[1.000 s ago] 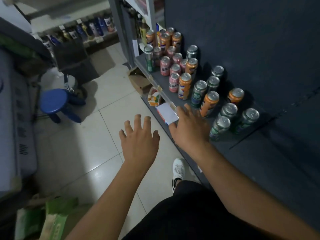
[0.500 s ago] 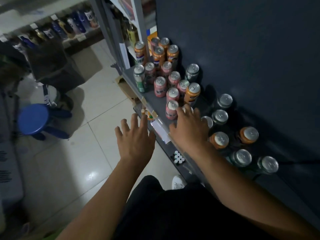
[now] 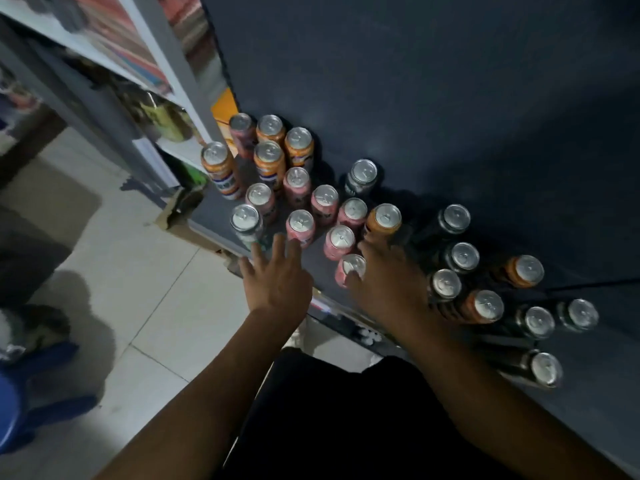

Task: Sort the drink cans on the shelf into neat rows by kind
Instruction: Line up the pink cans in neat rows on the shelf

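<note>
Mixed cans (image 3: 323, 199) stand upright on the dark shelf (image 3: 595, 403), pink ones in the middle; L hand (image 3: 277, 285) is spread open at front edge holding nothing, R hand (image 3: 391, 285) lies flat, thumb touching nearest pink can (image 3: 351, 266).

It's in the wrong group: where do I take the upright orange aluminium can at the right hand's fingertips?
Probably grip the orange aluminium can round its side wall below the rim, from the front-right. It stands upright; a pink aluminium can crowds its left, while its right side looks free.
</note>
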